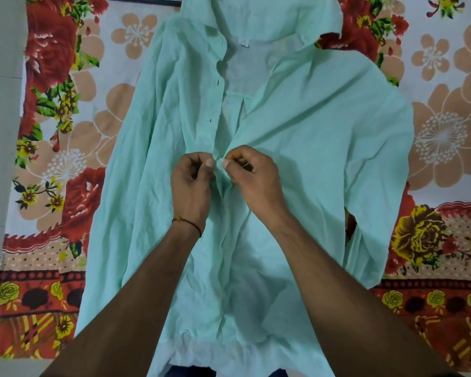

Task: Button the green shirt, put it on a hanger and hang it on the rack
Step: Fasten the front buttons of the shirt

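A pale green shirt [310,126] lies face up on a flowered sheet, collar at the far end, hem nearest me. Its front stands open from the collar down to mid-chest, where a white label shows inside the neck. My left hand [192,180] pinches the left placket edge with thumb and forefinger. My right hand [252,172] pinches the right placket edge, and the two hands meet at the middle of the shirt. Fingers hide the button between them. Below the hands the two front edges lie together. No hanger or rack shows.
The flowered sheet [65,148] in red, tan and yellow spreads under the shirt on both sides. A plain grey floor strip [0,131] runs down the left edge. A dark bar [139,0] lies at the top beside the collar.
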